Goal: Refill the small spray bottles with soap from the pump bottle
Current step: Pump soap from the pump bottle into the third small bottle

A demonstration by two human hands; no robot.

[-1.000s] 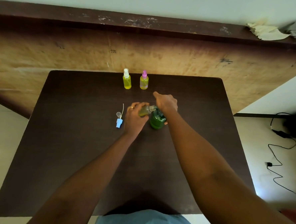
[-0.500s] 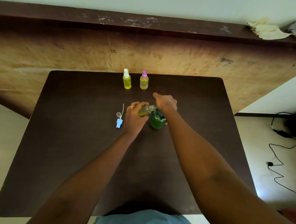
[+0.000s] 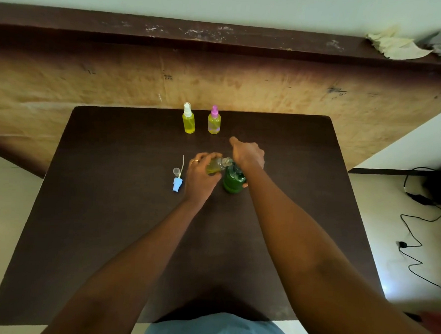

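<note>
- Left hand [image 3: 200,176] grips open small spray bottle [image 3: 215,166] mid-table. Long axis tilted near horizontal, neck pointing right at the pump spout.
- Right hand [image 3: 247,153] covers the head of the upright green pump bottle [image 3: 234,180], thumb round its side. Hands close together.
- Blue spray head [image 3: 177,183] and clear cap [image 3: 176,171] lie just left.
- White-topped bottle [image 3: 188,119] and pink-topped bottle [image 3: 214,121] upright at far edge; label unreadable.
- Dark table [image 3: 108,211]; worn wooden panel [image 3: 90,81] behind; cable [image 3: 417,230] on pale floor.
</note>
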